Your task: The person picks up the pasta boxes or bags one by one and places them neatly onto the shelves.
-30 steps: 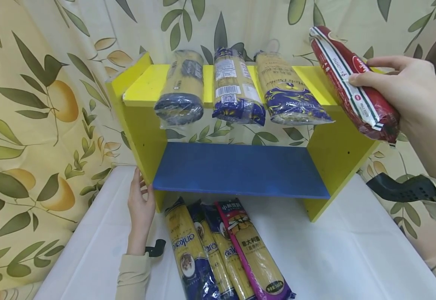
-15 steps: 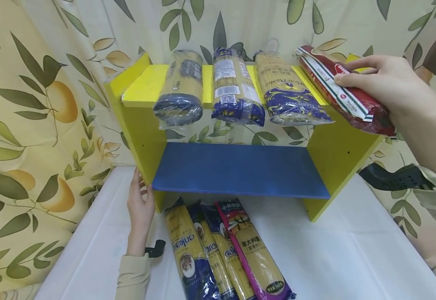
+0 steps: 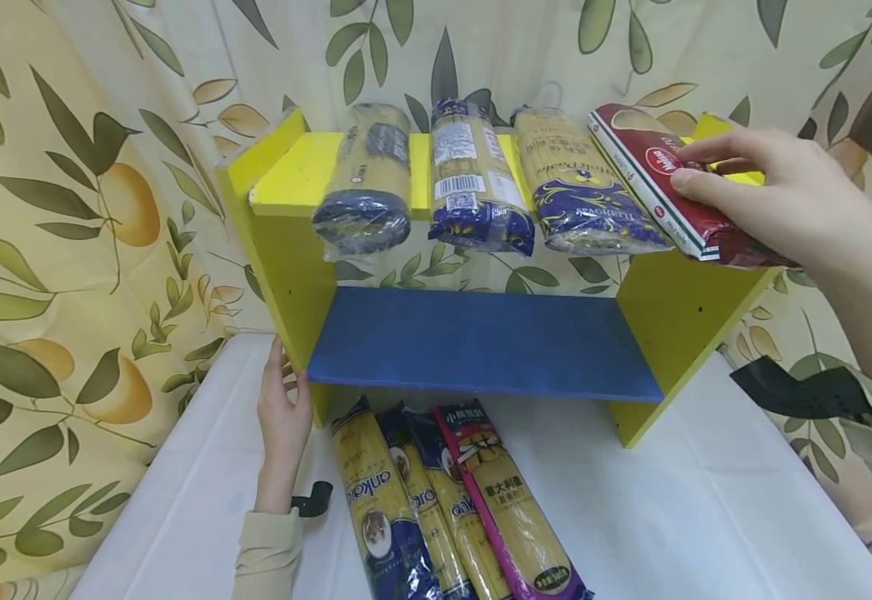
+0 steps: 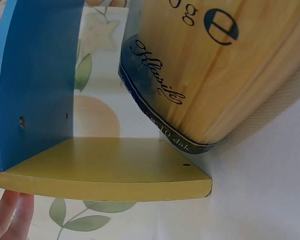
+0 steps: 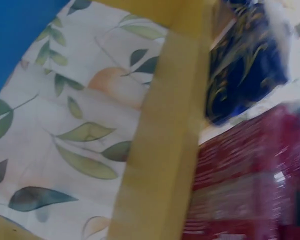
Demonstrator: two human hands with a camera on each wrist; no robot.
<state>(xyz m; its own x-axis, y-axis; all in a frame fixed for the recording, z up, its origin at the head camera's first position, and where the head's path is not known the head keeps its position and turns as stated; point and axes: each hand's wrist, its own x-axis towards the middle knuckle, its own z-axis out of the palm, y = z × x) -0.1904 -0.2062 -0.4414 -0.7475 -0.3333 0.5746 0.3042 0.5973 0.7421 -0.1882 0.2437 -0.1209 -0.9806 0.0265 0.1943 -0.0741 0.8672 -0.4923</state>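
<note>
My right hand (image 3: 789,187) holds a red spaghetti pack (image 3: 657,171) at the right end of the top yellow shelf (image 3: 278,185), thumb on its near face. The pack lies lengthwise, front to back, right next to a blue-and-clear spaghetti pack (image 3: 586,183). In the right wrist view the red pack (image 5: 240,185) is blurred beside the yellow shelf edge (image 5: 162,150). My left hand (image 3: 283,417) touches the outside of the rack's left yellow panel (image 3: 293,292), near the blue shelf's level. In the left wrist view, its fingers (image 4: 21,212) show against that panel (image 4: 115,187).
Two more pasta packs, one dark-ended (image 3: 364,179) and one with a barcode (image 3: 473,179), lie on the top shelf. A blue shelf (image 3: 481,342) spans the middle. Below, several pasta packs, including a pink-edged one (image 3: 511,500), lie on the white cloth (image 3: 676,500).
My right hand has lowered the red pack and brought it left, against the neighbouring pack, turning its printed face upward. My left hand has stayed on the panel.
</note>
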